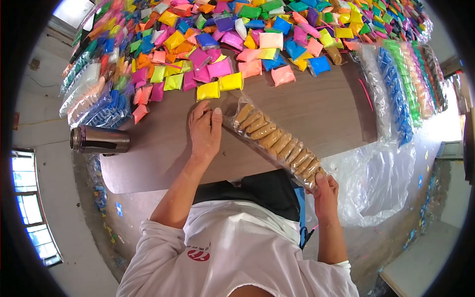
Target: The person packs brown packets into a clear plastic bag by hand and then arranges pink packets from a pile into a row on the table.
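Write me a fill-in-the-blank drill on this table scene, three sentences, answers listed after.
1. The long clear bag held between both hands is filled with packets of ____ colour.
2. The right hand grips the bag's near end, while the left hand rests at its ____ end.
3. The metal flask lies on its ____ near the table's edge.

Missing words: brown; far; side

No words or numbers can be read anywhere. The only sign is a red emblem [198,254] printed on the chest of the person's white shirt [237,247]; small lettering runs above it, too small and blurred to make out. The coloured packets [208,90] on the counter [307,109] show no legible print.
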`<state>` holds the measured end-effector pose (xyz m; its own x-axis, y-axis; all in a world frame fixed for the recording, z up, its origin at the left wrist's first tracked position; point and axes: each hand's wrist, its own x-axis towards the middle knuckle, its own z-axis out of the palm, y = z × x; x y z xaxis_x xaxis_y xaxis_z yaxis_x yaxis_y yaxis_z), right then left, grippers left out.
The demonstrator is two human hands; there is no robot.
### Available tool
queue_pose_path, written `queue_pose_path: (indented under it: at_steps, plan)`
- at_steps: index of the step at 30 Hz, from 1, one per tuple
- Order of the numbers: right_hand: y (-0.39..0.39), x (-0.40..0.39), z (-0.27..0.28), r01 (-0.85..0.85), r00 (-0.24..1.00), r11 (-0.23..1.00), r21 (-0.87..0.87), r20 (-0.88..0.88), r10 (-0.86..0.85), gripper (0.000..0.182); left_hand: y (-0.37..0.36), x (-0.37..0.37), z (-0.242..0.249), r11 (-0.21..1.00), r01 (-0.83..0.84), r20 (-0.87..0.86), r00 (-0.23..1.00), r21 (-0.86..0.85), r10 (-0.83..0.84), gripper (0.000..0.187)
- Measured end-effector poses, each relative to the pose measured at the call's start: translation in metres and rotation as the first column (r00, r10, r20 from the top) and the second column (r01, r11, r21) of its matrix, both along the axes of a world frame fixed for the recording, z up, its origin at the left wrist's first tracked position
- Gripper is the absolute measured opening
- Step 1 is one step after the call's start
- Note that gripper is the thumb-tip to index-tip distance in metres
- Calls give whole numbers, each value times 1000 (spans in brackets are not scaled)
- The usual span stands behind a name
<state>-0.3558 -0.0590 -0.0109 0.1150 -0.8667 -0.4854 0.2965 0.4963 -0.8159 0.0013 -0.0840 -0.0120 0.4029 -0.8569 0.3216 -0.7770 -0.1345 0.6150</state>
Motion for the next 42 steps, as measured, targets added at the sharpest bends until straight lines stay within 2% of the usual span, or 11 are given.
queue_pose_path:
  at_steps: [9,12,14,18,21,23,24,31,35,37,42]
  plan:
    - [-1,-2,0,-50,996,996,-72,-76,44,36,-11,-15,2,997,40,111,993,61,-46,19]
    - [1,1,1,-38,996,998,-59,-82,33,27,-10,-10,-2,997,62,6,998,50,-62,16]
    - [5,-3,-5,-38,998,996,-75,-62,33,20,-8,1,-13,993,116,129,985,-3,-114,16]
    - [3,2,24,48,998,987,-150,-41,-55,18,-7,-15,17,990,117,-282,955,76,-91,27]
    - [5,-16,30,56,994,974,-221,-84,-77,18,-12,-36,42,989,120,-326,942,83,-86,29]
    - [8,-34,41,68,979,962,-265,-167,-115,18,-23,-51,59,977,213,-279,936,-30,-213,30]
    - [4,-40,62,161,982,948,-275,-55,-183,19,-30,-60,69,962,259,-252,929,-83,-272,31]
    - [-48,-122,129,305,890,758,-576,-112,-443,31,-145,-148,157,886,444,-323,826,-130,-462,38]
    - [-103,-159,164,310,768,621,-720,-195,-610,31,-237,-213,190,865,421,-579,645,-275,-498,39]
    - [-141,-183,167,331,724,590,-736,-203,-659,30,-278,-238,203,800,529,-708,449,-281,-545,32]
    - [-217,-224,178,371,716,518,-770,-118,-688,24,-352,-301,231,785,552,-747,388,-280,-539,34]
